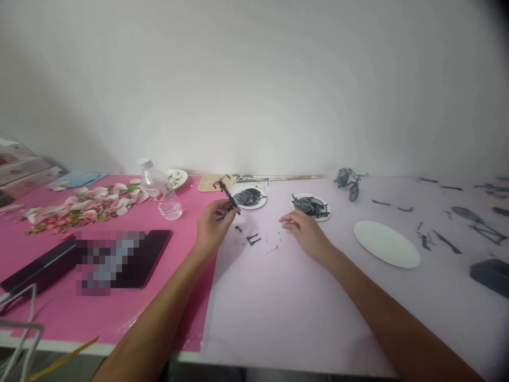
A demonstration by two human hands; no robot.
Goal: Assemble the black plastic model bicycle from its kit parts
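Observation:
My left hand (212, 225) is closed around a small black model frame piece (227, 195), which it holds up above the table. My right hand (303, 228) rests on the pale table with its fingertips pinched near tiny loose parts; what they hold is too small to name. A small black bracket (253, 239) and some little pins (272, 249) lie between the two hands. Just beyond them stand two white plates of black wheel parts (248, 197) (312, 206).
A water bottle (160, 190) stands on the pink mat (119, 307) beside pink petals (83, 206) and a dark tablet (139, 257). An empty white plate (386, 244), a small model bicycle (348, 179) and scattered dark parts (445, 241) lie to the right.

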